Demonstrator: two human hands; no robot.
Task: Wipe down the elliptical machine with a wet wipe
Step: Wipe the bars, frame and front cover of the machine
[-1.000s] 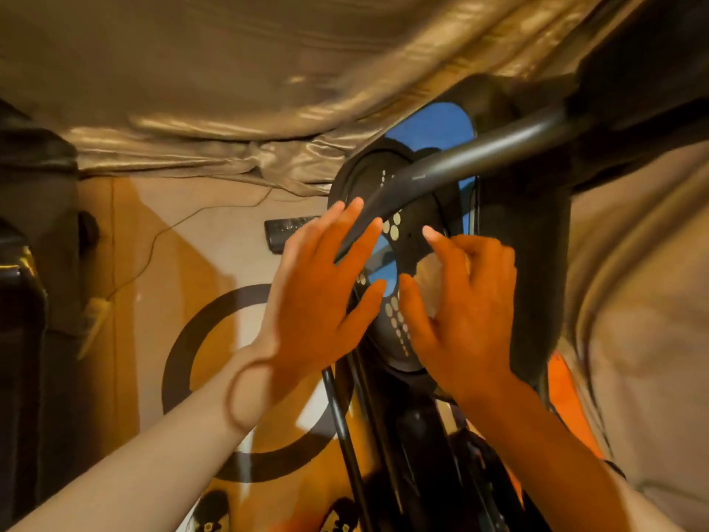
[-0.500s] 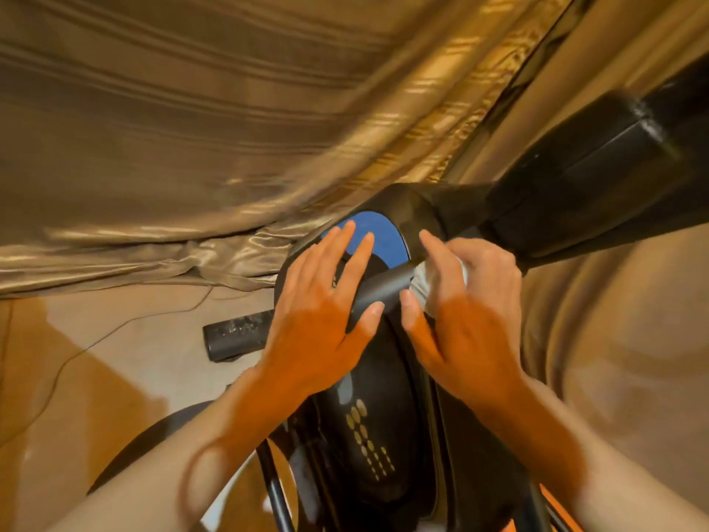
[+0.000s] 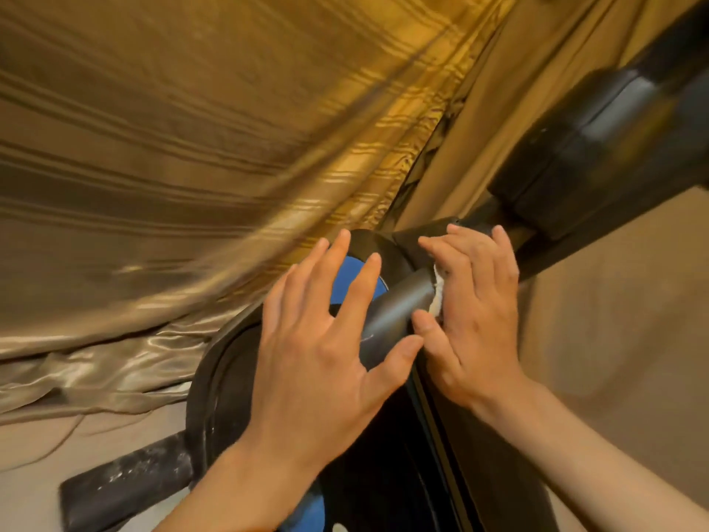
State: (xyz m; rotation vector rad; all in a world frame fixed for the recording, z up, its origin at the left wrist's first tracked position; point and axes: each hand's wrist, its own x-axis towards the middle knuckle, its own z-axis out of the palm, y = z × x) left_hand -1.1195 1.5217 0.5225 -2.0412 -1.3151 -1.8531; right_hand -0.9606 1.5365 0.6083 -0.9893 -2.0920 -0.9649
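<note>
head view: right hand (image 3: 475, 324) gripped the wet wipe (image 3: 437, 297) round the bar (image 3: 399, 305). it looked soft and floppy. left hand (image 3: 318, 359) was spread wide.

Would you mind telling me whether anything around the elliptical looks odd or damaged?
The black base bar at lower left is flecked with white specks, dust or scuffs; nothing else stands out.

Only a white sliver of the wet wipe (image 3: 437, 297) shows beneath the right hand (image 3: 475, 312). The left hand (image 3: 326, 347) covers much of the blue panel (image 3: 345, 278). At upper right, the thick black arm (image 3: 598, 147) is blurred, seemingly padded, and runs off the frame.
</note>
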